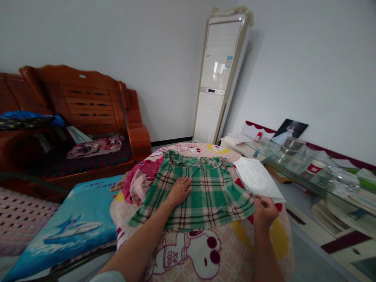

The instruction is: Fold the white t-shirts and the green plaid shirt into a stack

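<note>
A green plaid skirt (202, 192) with a ruffled top edge lies spread on a round table with a cartoon-patterned cover (202, 254). My left hand (179, 190) rests flat on the skirt's left middle, fingers stretched out. At the skirt's lower right corner my right hand (264, 211) is closed, pinching the hem and drawing it out to the right. Crumpled pink and magenta clothes (141, 180) lie against the skirt's left side. Folded white cloth (257, 178) sits just beyond my right hand.
A blue printed cushion (79, 219) lies left of the table, before a wooden armchair (85, 105) with clothes on its seat. At right, a glass-topped cabinet (311, 180) holds a photo (289, 131), a metal bowl (293, 144) and other items. A tall air conditioner (217, 78) stands behind.
</note>
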Tool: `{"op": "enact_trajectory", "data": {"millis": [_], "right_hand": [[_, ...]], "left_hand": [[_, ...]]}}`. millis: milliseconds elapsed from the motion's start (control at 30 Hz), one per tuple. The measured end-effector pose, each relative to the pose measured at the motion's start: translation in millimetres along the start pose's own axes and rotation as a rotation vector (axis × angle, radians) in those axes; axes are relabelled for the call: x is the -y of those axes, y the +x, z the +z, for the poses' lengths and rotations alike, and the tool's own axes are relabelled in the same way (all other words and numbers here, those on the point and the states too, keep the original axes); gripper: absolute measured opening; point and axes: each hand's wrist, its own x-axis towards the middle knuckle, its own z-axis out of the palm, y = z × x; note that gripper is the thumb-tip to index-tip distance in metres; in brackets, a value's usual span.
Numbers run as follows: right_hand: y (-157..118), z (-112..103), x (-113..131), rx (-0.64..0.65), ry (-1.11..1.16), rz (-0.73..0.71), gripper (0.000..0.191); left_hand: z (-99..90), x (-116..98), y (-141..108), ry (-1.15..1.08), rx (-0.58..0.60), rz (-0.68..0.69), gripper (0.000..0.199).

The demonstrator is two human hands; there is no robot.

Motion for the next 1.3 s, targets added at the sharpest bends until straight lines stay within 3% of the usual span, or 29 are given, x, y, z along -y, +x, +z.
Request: {"op": "enact_trajectory", "data": {"millis": [100,267,433,500,600,800,1033,1167,1300], "right_hand": [[2,-3,-2,-0.128,-0.196,-0.081,0.005],[6,-12,-9,-0.17,-0.545,-0.218,0.011],[9,-4,6,-0.176,-0.465,-0.446,0.016],[14,10,13,-0.092,-0.372,-0.478,0.019],[26,43,14,0.118,-0.307,-0.415,0.027],[50,114,-12,0.597,-0.752,-0.296,0.04],[61,158,-30,0.698,-0.866,-0.262,0.03],[65,166,-30,0.722,-0.899,-0.253,0.025],[53,167,-23,0.741,-0.859,-0.344,0.025]], "left_hand": [[0.4,1,0,-0.001,0.001,0.003,0.046],[-0.4,0,0,-0.007,-0.003,0.005,0.046],[-1.4,-1,0,-0.011,0.002,-0.002,0.047],[-1.1,-1,0,-0.008,0.0,-0.001,0.047],[-0.5,-1,0,-0.007,-0.001,0.001,0.046],[-2.1,-3,-1,-0.01,0.006,-0.017,0.046],[-6.8,-6,-3,-0.022,0.026,-0.028,0.047],[-9.2,-7,-4,-0.031,0.032,-0.029,0.047],[-8.7,-8,-4,-0.039,0.037,-0.031,0.047]]}}
